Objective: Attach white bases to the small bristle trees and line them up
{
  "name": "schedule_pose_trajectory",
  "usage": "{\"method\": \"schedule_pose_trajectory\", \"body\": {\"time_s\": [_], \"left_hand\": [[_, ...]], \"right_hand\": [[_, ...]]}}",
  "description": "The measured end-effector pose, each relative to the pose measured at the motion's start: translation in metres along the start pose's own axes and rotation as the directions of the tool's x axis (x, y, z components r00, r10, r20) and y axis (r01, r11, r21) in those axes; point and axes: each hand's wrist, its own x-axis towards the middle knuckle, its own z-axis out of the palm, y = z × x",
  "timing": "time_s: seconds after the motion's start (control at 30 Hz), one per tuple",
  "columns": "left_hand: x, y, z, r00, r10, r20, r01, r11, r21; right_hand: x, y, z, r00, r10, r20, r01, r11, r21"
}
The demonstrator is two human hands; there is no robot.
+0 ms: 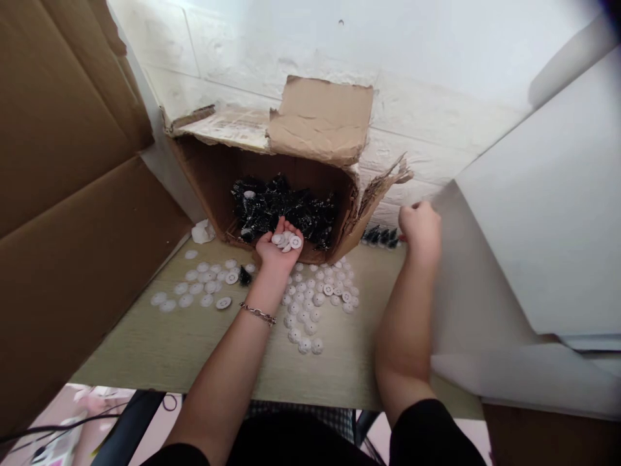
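Note:
My left hand point(277, 251) is palm up at the mouth of a torn cardboard box point(310, 139) and cups a few white round discs point(287, 241). Inside the box lies a heap of small black parts point(284, 206). My right hand point(420, 224) is curled beside a short row of black parts point(381, 235) standing at the box's right corner; what its fingers pinch is hidden. Several white discs point(315, 301) lie spread over the tabletop point(194, 343) in front of the box, with a second patch of white discs point(204, 285) further left.
A large brown cardboard sheet point(63, 194) leans along the left side. A white panel point(543, 213) stands at the right. A white brick wall point(412, 77) is behind the box. A single black part point(244, 277) sits among the left discs. A crumpled white scrap point(202, 232) lies by the box's left corner.

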Motion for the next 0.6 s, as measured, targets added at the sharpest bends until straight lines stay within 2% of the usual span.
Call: {"method": "schedule_pose_trajectory", "body": {"time_s": [0.07, 0.13, 0.2, 0.27, 0.4, 0.5, 0.6], "left_hand": [[-0.001, 0.001, 0.001, 1.000, 0.007, -0.003, -0.007, 1.000, 0.000], [-0.002, 0.000, 0.001, 1.000, 0.010, -0.005, -0.010, 1.000, 0.003], [-0.003, -0.001, 0.002, 1.000, 0.003, -0.008, -0.003, 1.000, 0.005], [-0.003, -0.003, 0.001, 1.000, -0.007, -0.006, 0.007, 1.000, 0.009], [0.001, -0.007, -0.002, 1.000, -0.013, 0.013, 0.012, 1.000, 0.013], [0.004, -0.007, -0.003, 1.000, -0.003, 0.015, 0.003, 1.000, 0.012], [0.005, -0.008, -0.002, 1.000, 0.027, 0.014, -0.027, 0.999, 0.023]], "right_hand": [[-0.027, -0.017, -0.016, 0.995, -0.104, 0.009, 0.104, 0.994, -0.034], [-0.057, -0.033, -0.031, 0.970, -0.233, 0.076, 0.237, 0.971, -0.046], [-0.086, -0.047, -0.041, 0.892, -0.400, 0.210, 0.412, 0.911, -0.015], [-0.109, -0.056, -0.042, 0.774, -0.542, 0.327, 0.566, 0.824, 0.025], [-0.133, -0.067, -0.024, 0.708, -0.612, 0.353, 0.669, 0.741, -0.058], [-0.137, -0.072, -0.004, 0.630, -0.686, 0.363, 0.742, 0.669, -0.024], [-0.136, -0.078, 0.011, 0.602, -0.722, 0.341, 0.772, 0.635, -0.021]]}}
